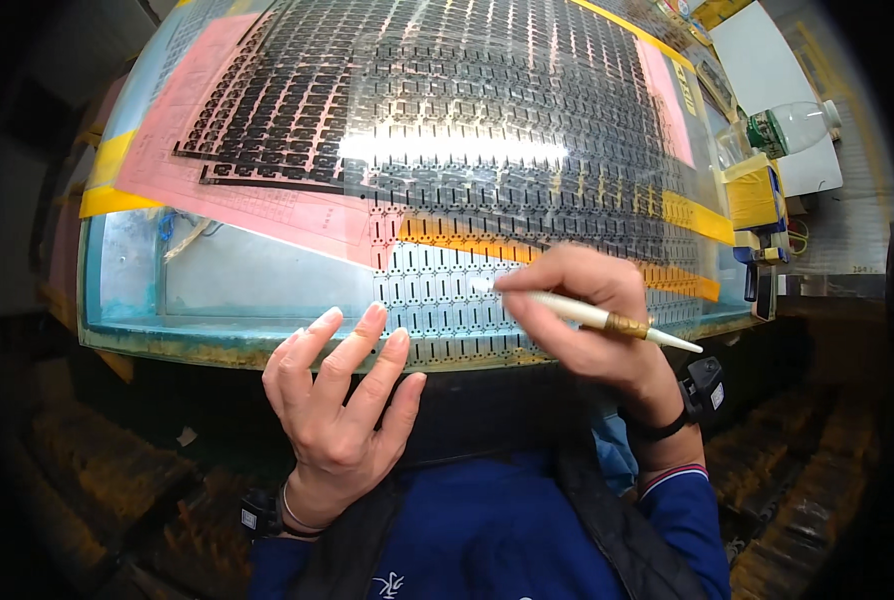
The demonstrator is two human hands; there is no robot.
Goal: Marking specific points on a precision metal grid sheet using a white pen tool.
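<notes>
My right hand [592, 310] is closed around a slim white pen-like tool [565, 306] with a brass-coloured band and a tapered back end. Its working tip is blurred near my fingertips, over the sheet, so I cannot tell its exact kind. Beneath it lies a clear film sheet [422, 290] printed with rows of small black patterns. My left hand [347, 395] is open, fingers spread, its fingertips at the sheet's lower left corner and the table's front edge.
A framed glass-topped table [237, 285] carries pink paper [297, 220], black-patterned film [267, 110] and yellow-orange strips [467, 240]. A bright glare crosses the film. At right are a clear bottle [802, 128], a white board [767, 60] and a yellow-and-blue block [752, 205].
</notes>
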